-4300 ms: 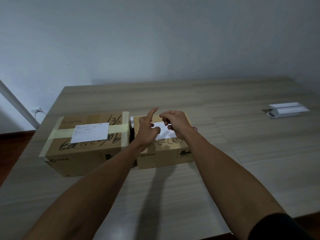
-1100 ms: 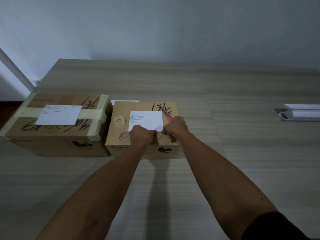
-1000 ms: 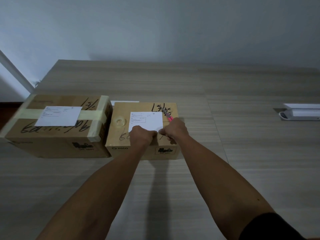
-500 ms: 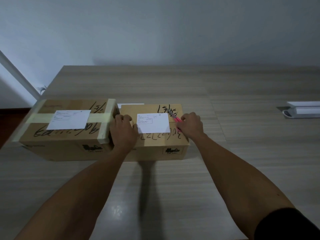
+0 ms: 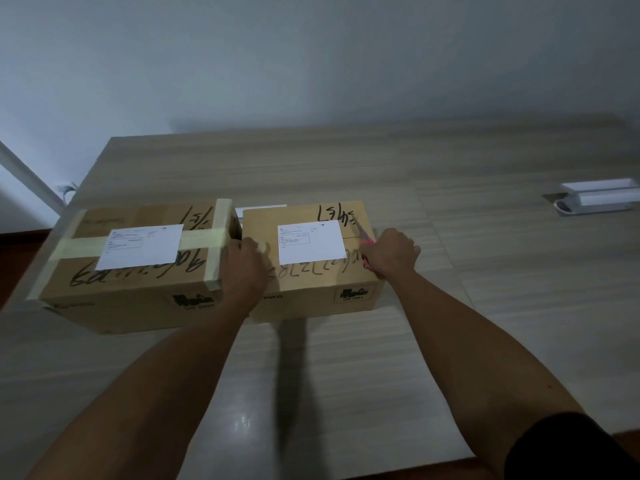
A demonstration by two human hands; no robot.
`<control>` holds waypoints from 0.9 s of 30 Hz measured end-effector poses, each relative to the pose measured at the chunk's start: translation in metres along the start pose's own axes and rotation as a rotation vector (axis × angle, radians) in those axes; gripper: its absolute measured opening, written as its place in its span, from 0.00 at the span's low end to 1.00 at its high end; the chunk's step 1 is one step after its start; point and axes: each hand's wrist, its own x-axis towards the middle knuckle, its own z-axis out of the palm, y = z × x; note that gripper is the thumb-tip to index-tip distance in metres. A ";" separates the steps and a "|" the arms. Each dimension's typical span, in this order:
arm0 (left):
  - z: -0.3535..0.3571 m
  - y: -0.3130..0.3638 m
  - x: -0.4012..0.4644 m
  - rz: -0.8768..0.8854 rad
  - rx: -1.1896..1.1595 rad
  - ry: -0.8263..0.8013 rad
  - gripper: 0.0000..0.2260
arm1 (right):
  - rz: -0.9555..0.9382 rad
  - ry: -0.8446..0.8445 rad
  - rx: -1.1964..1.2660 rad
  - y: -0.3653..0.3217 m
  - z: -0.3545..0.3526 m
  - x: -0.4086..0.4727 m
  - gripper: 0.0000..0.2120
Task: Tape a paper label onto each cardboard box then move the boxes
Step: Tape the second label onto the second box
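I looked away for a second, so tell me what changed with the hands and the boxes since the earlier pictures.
Both hands left the near edge of the label and parted: the left hand went to the tape roll at the smaller box's left side, the right hand to the pink-handled scissors on its right. The label stayed put; the larger box beside it is unchanged.

Two boxes sit side by side on the table (image 5: 346,375), left box (image 5: 138,292) taped with a label (image 5: 140,245), right box (image 5: 311,285) with its label (image 5: 310,241) between the left hand (image 5: 242,268) on a tape roll (image 5: 262,247) and the right hand (image 5: 389,252) holding scissors (image 5: 363,237).
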 end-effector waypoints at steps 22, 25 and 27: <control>0.060 0.079 -0.146 0.315 -0.128 -0.201 0.12 | 0.195 0.020 0.243 0.152 0.005 -0.111 0.18; 0.071 0.083 -0.167 0.306 -0.080 -0.231 0.12 | 0.206 -0.014 0.230 0.169 0.011 -0.122 0.18; 0.079 0.089 -0.179 0.279 -0.051 -0.257 0.13 | 0.217 -0.048 0.231 0.182 0.016 -0.126 0.19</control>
